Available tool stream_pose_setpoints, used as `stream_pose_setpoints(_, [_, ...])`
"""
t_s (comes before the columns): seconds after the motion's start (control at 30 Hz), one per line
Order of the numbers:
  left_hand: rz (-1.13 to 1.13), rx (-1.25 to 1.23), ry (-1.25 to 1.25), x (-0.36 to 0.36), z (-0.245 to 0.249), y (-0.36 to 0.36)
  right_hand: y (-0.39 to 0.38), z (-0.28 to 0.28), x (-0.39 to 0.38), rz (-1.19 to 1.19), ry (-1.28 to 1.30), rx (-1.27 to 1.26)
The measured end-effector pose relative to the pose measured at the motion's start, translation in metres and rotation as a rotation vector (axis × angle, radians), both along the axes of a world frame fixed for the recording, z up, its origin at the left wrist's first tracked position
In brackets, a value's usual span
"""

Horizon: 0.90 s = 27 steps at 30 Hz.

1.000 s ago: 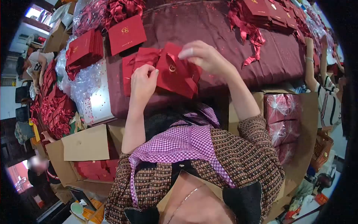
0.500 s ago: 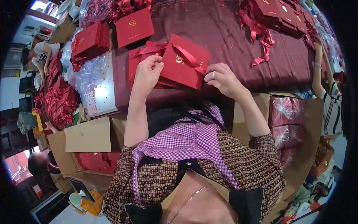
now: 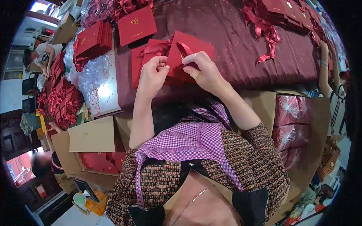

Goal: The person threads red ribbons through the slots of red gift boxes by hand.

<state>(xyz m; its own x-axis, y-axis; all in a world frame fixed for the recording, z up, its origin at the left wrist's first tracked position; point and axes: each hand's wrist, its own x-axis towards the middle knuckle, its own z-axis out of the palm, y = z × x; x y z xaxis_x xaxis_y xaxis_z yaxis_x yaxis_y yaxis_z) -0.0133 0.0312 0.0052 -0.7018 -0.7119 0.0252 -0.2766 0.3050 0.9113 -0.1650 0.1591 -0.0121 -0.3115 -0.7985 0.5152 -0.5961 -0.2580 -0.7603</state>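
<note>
A flat red paper bag [image 3: 203, 47] with a gold emblem lies tilted over other red bags on the dark red cloth. Its satin ribbon [image 3: 184, 48] loops across the front. At the bag's left edge, my left hand [image 3: 154, 75] is closed, thumb and forefinger pinching there. My right hand [image 3: 205, 71] reaches over the front, its fingers closed at the ribbon's lower end and covering most of the emblem. A further red bag [image 3: 139, 67] shows beneath, partly hidden by my left hand.
Stacked red bags [image 3: 92, 40] and a single bag [image 3: 136, 26] lie at upper left, more bags [image 3: 286, 13] with ribbons at upper right. Open cartons stand left [image 3: 91, 135] and right [image 3: 260, 109], holding red goods. Other people are at both sides.
My right hand has moved left, from the bag's right edge to the ribbon at its middle. My left hand stays at the left edge.
</note>
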Motion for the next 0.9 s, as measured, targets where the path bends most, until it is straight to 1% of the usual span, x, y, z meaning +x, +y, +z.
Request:
stream_pose_setpoints(0.07, [0.002, -0.054, 0.005, 0.000, 0.000, 0.001, -0.007, -0.004, 0.001, -0.041, 0.017, -0.008])
stream_pose_setpoints(0.2, [0.016, -0.040, -0.011, 0.000, 0.005, 0.006, -0.014, -0.006, 0.008, -0.082, 0.024, -0.017])
stream_pose_setpoints(0.27, [0.016, -0.035, 0.025, 0.000, 0.005, 0.007, -0.016, -0.006, 0.009, -0.120, 0.078, -0.031])
stream_pose_setpoints(0.47, [0.019, -0.040, 0.040, -0.001, 0.009, 0.011, -0.019, -0.006, 0.010, -0.131, 0.120, -0.100])
stream_pose_setpoints(0.7, [0.027, -0.059, 0.040, -0.003, 0.012, 0.017, -0.019, 0.003, 0.014, -0.152, 0.130, -0.040])
stream_pose_setpoints(0.77, [0.038, -0.083, 0.049, -0.003, 0.012, 0.018, -0.018, 0.008, 0.013, -0.113, 0.213, -0.064])
stream_pose_setpoints(0.8, [0.038, -0.082, 0.048, -0.003, 0.011, 0.018, -0.019, 0.009, 0.014, -0.113, 0.212, -0.063])
stream_pose_setpoints(0.87, [0.050, -0.094, 0.050, -0.005, 0.010, 0.020, -0.019, 0.011, 0.016, -0.138, 0.403, -0.059])
stream_pose_setpoints(0.9, [0.049, -0.094, 0.050, -0.006, 0.009, 0.021, -0.018, 0.014, 0.017, -0.139, 0.403, -0.058])
